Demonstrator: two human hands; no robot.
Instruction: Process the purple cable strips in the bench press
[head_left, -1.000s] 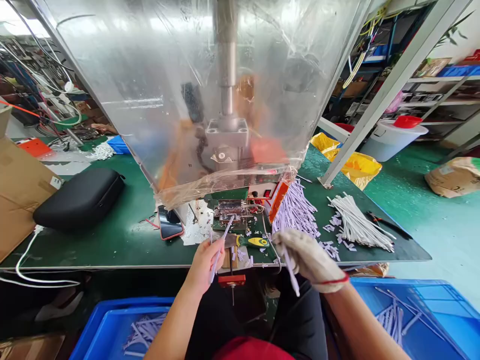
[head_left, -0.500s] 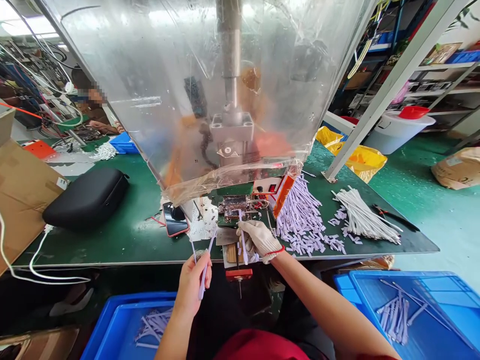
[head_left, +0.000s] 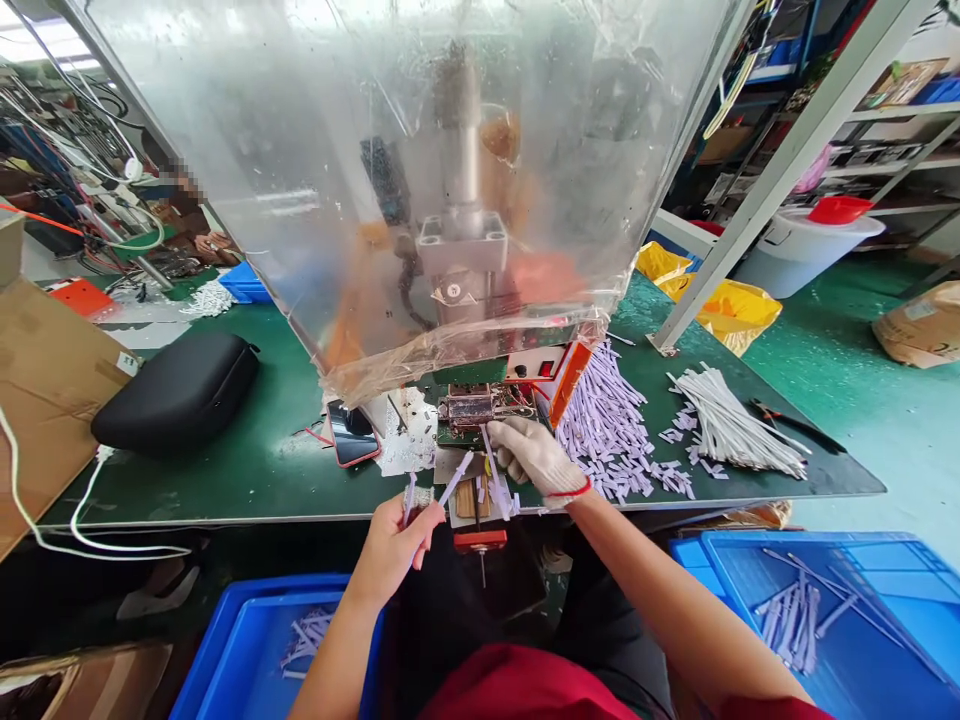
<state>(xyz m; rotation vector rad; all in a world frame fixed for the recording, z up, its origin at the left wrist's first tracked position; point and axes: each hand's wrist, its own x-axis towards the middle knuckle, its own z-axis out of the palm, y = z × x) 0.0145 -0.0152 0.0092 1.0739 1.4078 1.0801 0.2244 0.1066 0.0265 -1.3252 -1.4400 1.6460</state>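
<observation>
My bare left hand is closed on lilac strips, just in front of the bench edge. In a white glove with a red cuff, my right hand pinches another lilac strip by its upper end. That strip slants down toward small lilac pieces at the edge. Just beyond the right fingertips is a small metal fixture under the press. A cloudy plastic shield hangs in front of the press. Right of the orange-sided control box lies a big heap of lilac strips.
White strips and black-handled pliers lie at the right. A phone and black case are at the left. Blue trays flank my legs. A metal post rises at the right.
My left hand has moved slightly right, and its strips now point differently. My right hand has moved a little right and up, and its strip now slants. The view has shifted slightly.
</observation>
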